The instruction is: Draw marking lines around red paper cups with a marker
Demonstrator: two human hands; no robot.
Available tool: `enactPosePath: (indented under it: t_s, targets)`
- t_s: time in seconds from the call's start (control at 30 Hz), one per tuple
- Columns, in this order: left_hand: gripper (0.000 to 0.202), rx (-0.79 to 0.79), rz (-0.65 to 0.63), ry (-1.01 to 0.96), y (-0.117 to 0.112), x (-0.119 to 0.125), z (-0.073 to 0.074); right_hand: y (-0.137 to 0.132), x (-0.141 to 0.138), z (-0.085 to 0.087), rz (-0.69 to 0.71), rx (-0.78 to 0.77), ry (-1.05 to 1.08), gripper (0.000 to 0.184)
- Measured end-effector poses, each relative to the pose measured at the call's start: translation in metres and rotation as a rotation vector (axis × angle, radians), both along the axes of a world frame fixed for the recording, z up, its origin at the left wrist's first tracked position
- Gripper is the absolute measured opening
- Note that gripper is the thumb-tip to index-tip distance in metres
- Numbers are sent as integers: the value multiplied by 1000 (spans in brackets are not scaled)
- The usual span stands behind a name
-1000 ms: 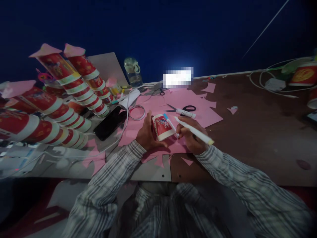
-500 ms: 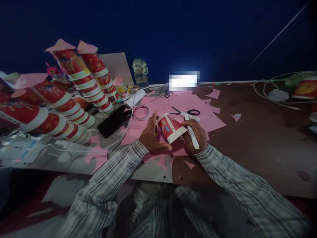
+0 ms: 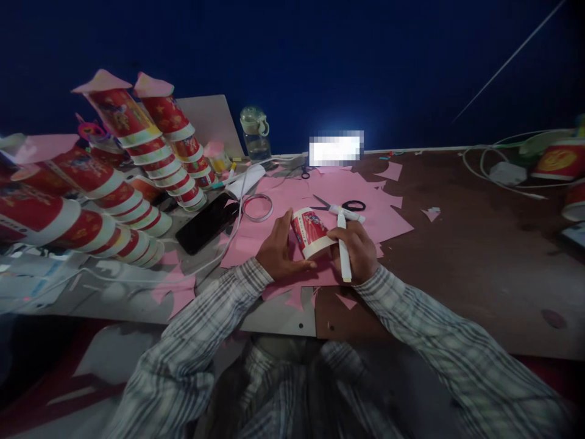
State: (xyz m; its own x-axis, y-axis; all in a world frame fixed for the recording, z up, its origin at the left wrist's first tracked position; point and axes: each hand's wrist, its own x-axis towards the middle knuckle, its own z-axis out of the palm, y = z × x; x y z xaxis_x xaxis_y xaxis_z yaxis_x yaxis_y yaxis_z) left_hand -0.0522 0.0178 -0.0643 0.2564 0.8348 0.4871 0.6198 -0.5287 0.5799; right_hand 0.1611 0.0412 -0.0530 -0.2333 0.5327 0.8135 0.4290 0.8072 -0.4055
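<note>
A red and white printed paper cup [image 3: 311,231] lies tilted on its side in the air between my hands, above pink paper. My right hand [image 3: 359,250] pinches the cup's rim and also holds a white marker-like tube [image 3: 343,250] across its fingers. My left hand [image 3: 280,250] curves around the cup's left side, fingers stretched and thumb apart below the rim. Its fingertips are close to the cup; whether they touch cannot be made out. Just beyond lie black-handled scissors [image 3: 353,206] and a second white tube [image 3: 351,215], on the pink paper [image 3: 388,225].
Stacked cup towers [image 3: 137,140] with pink cone tops lean at the left. A black phone [image 3: 205,225], a tape roll [image 3: 257,208], a white cable [image 3: 228,247] and a water bottle [image 3: 256,134] stand or lie nearby. Pink scraps [image 3: 176,289] litter the table; another cup [image 3: 560,160] is far right.
The cup has turned slightly in my hands. The white tube in my right hand has swung more upright. My left hand stays around the cup's side; the view has shifted a little.
</note>
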Motion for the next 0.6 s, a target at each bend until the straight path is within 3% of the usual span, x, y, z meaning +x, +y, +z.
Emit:
enactPosePath:
  t_s: [0.1, 0.27, 0.37, 0.43, 0.6]
  targets:
    - [120, -15, 12, -4, 1, -2, -1, -2, 2, 6, 105, -47, 27, 30]
    - [115, 17, 6, 42, 3, -7, -1, -3, 5, 15, 335, -386, 373, 33]
    - [111, 28, -21, 63, 3, -7, -1, -3, 2, 16, 476, -506, 525, 32]
    - [111, 10, -38, 71, 3, -7, -1, -4, 0, 16, 476, -538, 559, 33]
    - [113, -15, -45, 56, 3, -5, 0, -13, 2, 17, 281, -522, 388, 28]
